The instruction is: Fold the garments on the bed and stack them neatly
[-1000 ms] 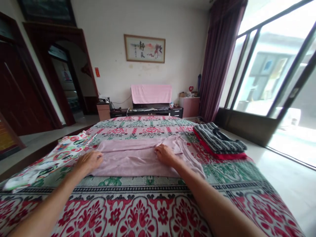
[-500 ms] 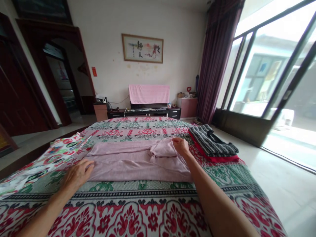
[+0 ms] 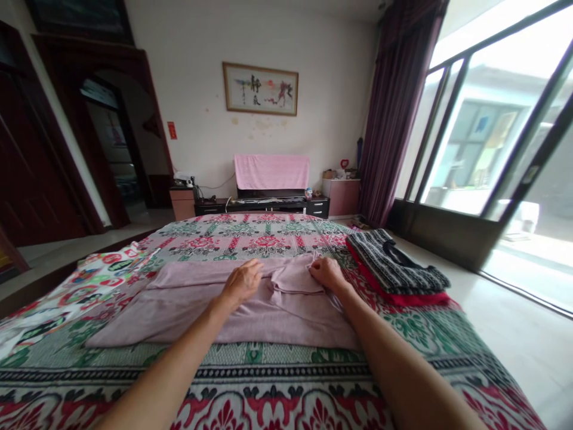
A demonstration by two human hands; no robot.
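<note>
A pale pink shirt (image 3: 192, 304) lies spread on the patterned bedspread, its upper side folded over and a short sleeve turned in at the right. My left hand (image 3: 244, 282) is over the middle of the shirt, fingers loosely bent and apart, with no cloth visible in them. At the right end, my right hand (image 3: 326, 273) pinches the shirt's edge beside the folded sleeve; its fingertips are partly hidden.
Right of the shirt, a black-and-white knit garment (image 3: 394, 263) rests on red cloth (image 3: 421, 298). A colourful printed white cloth (image 3: 89, 286) lies at the left. Beyond the bedspread (image 3: 250, 224) stands a low black cabinet (image 3: 210, 209), with a pink cloth (image 3: 271, 171) draped above it.
My left hand has left the shirt's left edge and moved right to its middle. The shirt's lower left corner now spreads farther left and nearer me. My right hand stays near the sleeve.
</note>
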